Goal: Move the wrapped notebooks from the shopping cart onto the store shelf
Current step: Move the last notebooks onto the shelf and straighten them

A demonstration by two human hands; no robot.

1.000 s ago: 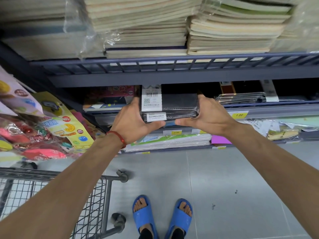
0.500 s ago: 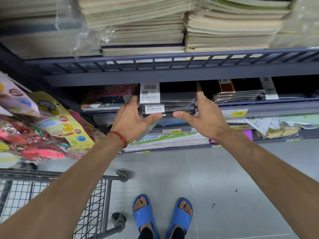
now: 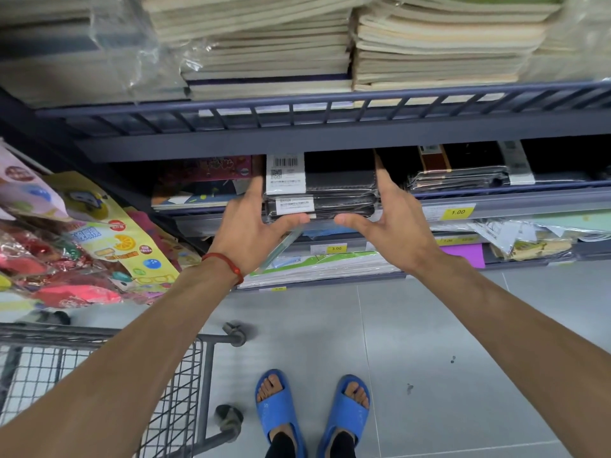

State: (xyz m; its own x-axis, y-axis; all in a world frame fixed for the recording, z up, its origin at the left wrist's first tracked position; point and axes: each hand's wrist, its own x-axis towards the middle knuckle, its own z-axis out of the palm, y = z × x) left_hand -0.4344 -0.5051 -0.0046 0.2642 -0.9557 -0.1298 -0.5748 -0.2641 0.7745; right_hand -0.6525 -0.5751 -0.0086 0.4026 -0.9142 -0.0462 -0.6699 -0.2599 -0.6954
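Head view: two black wrapped notebooks [image 3: 337, 193] sit stacked at the lip of the grey metal shelf [image 3: 545, 202]. Left hand [image 3: 246, 233] and right hand [image 3: 386, 226] lie flat against their sides.

Between the left hand [image 3: 244, 233] and right hand [image 3: 390, 226], the wrapped notebooks [image 3: 340, 193] showed glossy clear plastic over dark matt covers, with white paper labels [image 3: 285, 173]. Above the hands, the store shelf [image 3: 330, 140] was matt painted metal. Below the left hand, the shopping cart [image 3: 185, 375] was grey metal wire.
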